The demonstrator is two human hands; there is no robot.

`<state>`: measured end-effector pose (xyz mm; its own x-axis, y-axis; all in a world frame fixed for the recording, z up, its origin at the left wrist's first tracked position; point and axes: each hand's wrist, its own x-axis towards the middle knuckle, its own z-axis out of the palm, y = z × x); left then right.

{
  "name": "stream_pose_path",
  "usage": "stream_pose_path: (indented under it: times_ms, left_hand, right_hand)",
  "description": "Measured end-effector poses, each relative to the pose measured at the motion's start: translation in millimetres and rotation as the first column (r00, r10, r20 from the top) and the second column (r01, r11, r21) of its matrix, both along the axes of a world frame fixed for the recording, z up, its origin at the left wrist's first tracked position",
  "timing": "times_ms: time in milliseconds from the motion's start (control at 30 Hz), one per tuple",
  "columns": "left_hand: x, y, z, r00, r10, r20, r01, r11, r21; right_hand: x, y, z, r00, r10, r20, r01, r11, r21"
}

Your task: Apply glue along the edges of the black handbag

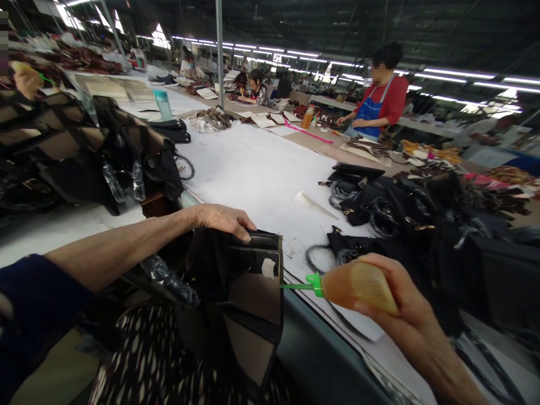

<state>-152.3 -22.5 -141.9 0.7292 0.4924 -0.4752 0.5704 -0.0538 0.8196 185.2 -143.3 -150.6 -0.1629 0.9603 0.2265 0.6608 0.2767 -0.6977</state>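
My left hand [223,218] grips the top edge of a black and brown bag [253,292] that stands open in my lap against the table edge. My right hand [392,292] is wrapped round an amber squeeze bottle [354,286] with a green nozzle [304,284]. The thin green tip points left and touches the bag's inner brown panel near a small white patch [268,267].
A long white table [253,169] runs away from me. Black bags and straps [422,214] are heaped on its right side, more bags [84,152] on the left. A white comb-like piece [314,203] lies mid-table. A person in a red top and blue apron [379,98] stands at the far right; others sit further back.
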Motion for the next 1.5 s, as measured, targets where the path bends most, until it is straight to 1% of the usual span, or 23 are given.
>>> stream_pose_path:
  times_ms: [267,467,633,700,800,900,1000,1167,1367,1500]
  left_hand:
    - [-2.7,4.2,-1.0,1.000,-0.017,0.002,0.017,0.999,0.034]
    - [-2.1,3.4,-0.6,1.000,0.005,0.006,-0.005,1.000,0.012]
    - [-2.2,4.1,-1.3,1.000,0.001,0.020,-0.001,1.000,0.001]
    - [-1.9,4.5,-0.9,1.000,0.002,0.010,-0.002,1.000,0.005]
    - [-0.9,4.7,0.3,1.000,0.008,-0.021,-0.008,1.000,0.021]
    - [-0.3,4.7,1.4,0.999,0.012,-0.030,-0.011,0.999,0.031]
    - [-0.3,5.0,1.9,1.000,0.013,-0.010,-0.012,0.999,0.045]
    - [-0.6,6.6,1.7,1.000,0.011,-0.019,-0.010,0.998,0.065]
    - [-1.0,7.9,1.7,1.000,-0.007,-0.029,0.010,0.997,0.083]
    - [-1.2,6.8,6.1,0.999,-0.024,-0.036,0.029,0.991,0.130]
  right_hand:
    - [-2.8,-11.4,-1.4,0.999,-0.037,0.032,0.041,0.992,-0.122]
    - [-3.8,-19.1,-4.6,0.998,-0.056,0.022,0.059,0.986,-0.153]
    - [-12.4,-26.1,-7.2,0.990,-0.139,-0.034,0.132,0.979,-0.155]
    - [-11.4,-28.2,-9.5,0.993,-0.118,-0.026,0.113,0.980,-0.165]
    - [-4.1,-30.0,-14.4,0.999,-0.038,0.031,0.043,0.982,-0.182]
    - [1.5,-31.4,-18.8,0.996,-0.012,0.088,0.026,0.986,-0.163]
    - [-0.6,-34.0,-21.3,0.996,-0.022,0.092,0.037,0.986,-0.164]
    - [-7.4,-38.8,-24.7,0.997,-0.072,0.037,0.077,0.983,-0.164]
    - [-2.3,-38.8,-30.7,0.998,-0.046,0.049,0.053,0.985,-0.167]
    - [-3.8,-37.4,-30.9,0.998,-0.061,-0.005,0.059,0.978,-0.198]
